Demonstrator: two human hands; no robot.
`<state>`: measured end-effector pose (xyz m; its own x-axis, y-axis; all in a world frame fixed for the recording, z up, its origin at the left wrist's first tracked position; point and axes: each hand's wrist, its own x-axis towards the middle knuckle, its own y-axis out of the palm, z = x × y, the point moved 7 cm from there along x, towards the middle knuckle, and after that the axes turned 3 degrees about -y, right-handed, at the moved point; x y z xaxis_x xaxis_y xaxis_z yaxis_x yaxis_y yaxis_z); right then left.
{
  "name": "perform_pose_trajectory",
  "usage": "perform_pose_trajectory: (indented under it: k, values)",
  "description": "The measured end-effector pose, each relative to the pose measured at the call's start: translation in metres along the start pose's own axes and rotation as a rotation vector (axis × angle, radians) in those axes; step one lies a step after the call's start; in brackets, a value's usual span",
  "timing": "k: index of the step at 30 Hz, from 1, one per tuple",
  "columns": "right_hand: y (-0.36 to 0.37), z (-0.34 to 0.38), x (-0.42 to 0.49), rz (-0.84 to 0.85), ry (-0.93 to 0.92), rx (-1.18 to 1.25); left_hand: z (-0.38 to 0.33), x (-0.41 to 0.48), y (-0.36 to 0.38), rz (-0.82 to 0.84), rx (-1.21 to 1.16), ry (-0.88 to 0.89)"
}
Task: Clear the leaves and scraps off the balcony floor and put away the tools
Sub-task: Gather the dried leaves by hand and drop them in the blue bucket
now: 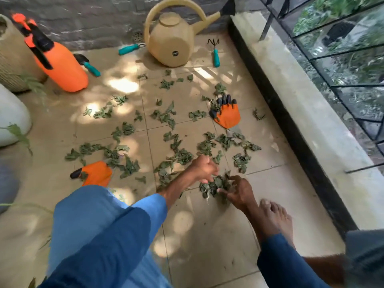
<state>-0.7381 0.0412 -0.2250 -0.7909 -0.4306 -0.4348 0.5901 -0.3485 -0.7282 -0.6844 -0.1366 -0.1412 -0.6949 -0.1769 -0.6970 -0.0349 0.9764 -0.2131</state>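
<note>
— Well, any writing to read?
— Only a dark round label [175, 53] on the far watering can [172, 42], too small to read.
— And the leaves [214, 186]?
— Heaped between both hands on the near floor [207, 235]. The right hand [239, 192] curls round them; the left hand [204, 170] is too blurred to tell.

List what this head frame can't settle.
Head view only:
- left hand: motion-blurred, grip unclear.
- right hand: fingertips buried in the leaf pile, grip unclear.
- near orange glove: lower part hidden by the blue-clad knee.
- teal-handled tool: head hidden behind the watering can.
- label on the can: too small to read.
- woven pot: cut off by the left edge.
</note>
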Motion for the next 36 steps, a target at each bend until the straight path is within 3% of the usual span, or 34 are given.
perform_pose_trajectory:
  k: [3,8,12,19,23,25,29,32,36]
  values:
    - [0.016,0.0,-0.007,0.014,-0.043,-0.119,-0.011,-0.001,0.003,-0.001,-0.004,0.054]
    - [0.018,0.013,-0.013,-0.153,-0.116,-0.111,-0.015,-0.001,-0.003,-0.036,0.009,0.052]
    - [0.015,0.006,-0.004,-0.188,-0.105,-0.062,-0.016,-0.004,-0.011,-0.067,0.06,0.079]
    - [-0.017,0.016,0.009,-0.177,-0.025,0.262,-0.022,-0.013,-0.027,-0.106,0.032,0.106]
    - [-0.042,0.042,0.015,-0.151,0.101,0.607,-0.021,-0.012,-0.045,-0.243,-0.067,0.093]
    - [-0.055,0.078,0.017,-0.04,0.021,0.732,-0.015,-0.01,-0.05,-0.246,-0.265,0.014]
    - [-0.071,0.144,0.013,0.097,-0.254,0.824,-0.007,-0.013,-0.04,-0.061,-0.69,-0.141]
    - [-0.067,0.166,0.011,-0.013,-0.315,0.601,-0.009,-0.015,-0.032,0.018,-0.859,-0.174]
    - [-0.06,0.188,0.001,-0.234,-0.59,0.28,0.001,-0.001,-0.037,-0.159,-0.751,-0.135]
